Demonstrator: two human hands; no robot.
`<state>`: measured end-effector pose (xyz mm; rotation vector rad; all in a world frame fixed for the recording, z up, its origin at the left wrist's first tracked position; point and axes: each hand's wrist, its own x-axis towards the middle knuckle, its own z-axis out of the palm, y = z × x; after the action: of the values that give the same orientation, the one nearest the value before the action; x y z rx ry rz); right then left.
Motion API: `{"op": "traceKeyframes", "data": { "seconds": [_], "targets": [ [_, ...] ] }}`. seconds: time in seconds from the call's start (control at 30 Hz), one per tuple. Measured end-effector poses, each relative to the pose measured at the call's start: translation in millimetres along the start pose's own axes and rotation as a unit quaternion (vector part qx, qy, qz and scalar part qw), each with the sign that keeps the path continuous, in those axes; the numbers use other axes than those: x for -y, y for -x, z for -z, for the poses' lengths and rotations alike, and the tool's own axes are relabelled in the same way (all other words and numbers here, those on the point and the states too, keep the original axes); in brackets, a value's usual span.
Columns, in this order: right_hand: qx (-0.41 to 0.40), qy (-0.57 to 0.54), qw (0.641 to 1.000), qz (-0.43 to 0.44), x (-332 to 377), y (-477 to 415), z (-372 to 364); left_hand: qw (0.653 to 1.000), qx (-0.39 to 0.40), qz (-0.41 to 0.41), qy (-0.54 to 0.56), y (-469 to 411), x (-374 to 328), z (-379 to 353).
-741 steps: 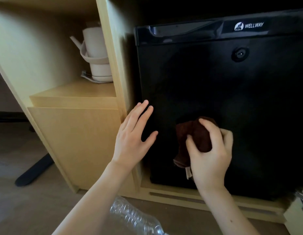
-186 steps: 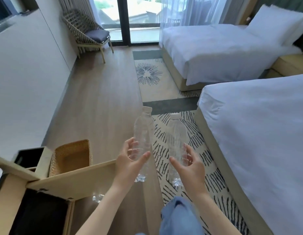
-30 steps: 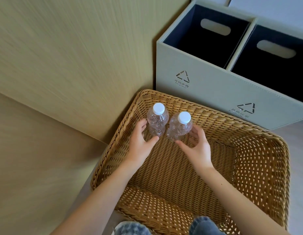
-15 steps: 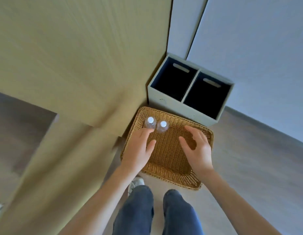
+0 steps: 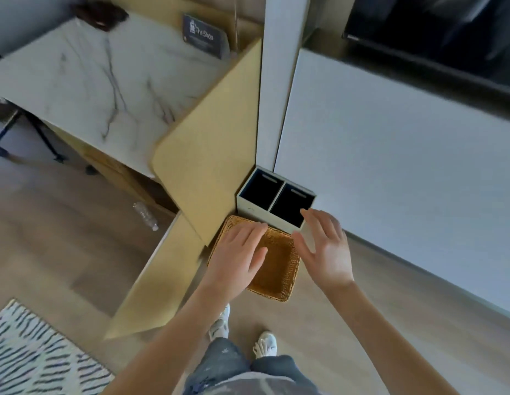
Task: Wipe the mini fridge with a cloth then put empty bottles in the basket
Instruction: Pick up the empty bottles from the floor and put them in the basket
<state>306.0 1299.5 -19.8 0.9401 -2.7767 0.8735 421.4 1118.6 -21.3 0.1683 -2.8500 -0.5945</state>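
A woven wicker basket (image 5: 279,273) stands on the floor against a wooden cabinet side. My left hand (image 5: 237,259) hovers above the basket's left part with fingers straight and holds nothing. To the right of the basket my right hand (image 5: 325,249) is raised, fingers spread, empty. The two bottles in the basket are hidden behind my left hand. One clear plastic bottle (image 5: 145,215) lies on the floor to the left, near the base of the cabinet. The mini fridge is out of view.
A grey two-compartment recycling bin (image 5: 275,199) stands just behind the basket by the white wall. A marble-topped counter (image 5: 100,78) with a dark sign (image 5: 204,35) is at upper left. A striped rug (image 5: 28,354) lies at lower left. My shoes (image 5: 265,344) stand before the basket.
I have risen further; the basket looks smaller and farther below. Both hands have lifted away from the bottles, and the counter and floor bottle have come into view.
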Motion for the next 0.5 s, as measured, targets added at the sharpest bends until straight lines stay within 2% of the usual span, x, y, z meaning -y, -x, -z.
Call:
{"op": "traceKeyframes", "data": {
  "seconds": [0.1, 0.27, 0.5],
  "targets": [
    [0.017, 0.028, 0.999, 0.003, 9.9, 28.1, 15.7, 1.000, 0.006, 0.013, -0.014, 25.0, -16.0, 10.1],
    [0.060, -0.005, 0.998, 0.006, 15.9, 73.6, 21.0, 0.997, -0.022, 0.071, -0.007, 80.9, -39.3, 13.4],
    [0.073, -0.041, 0.991, 0.104, 58.0, 76.3, 26.9, 0.983, -0.063, 0.171, -0.010, 141.5, -46.7, 36.7]
  ]
}}
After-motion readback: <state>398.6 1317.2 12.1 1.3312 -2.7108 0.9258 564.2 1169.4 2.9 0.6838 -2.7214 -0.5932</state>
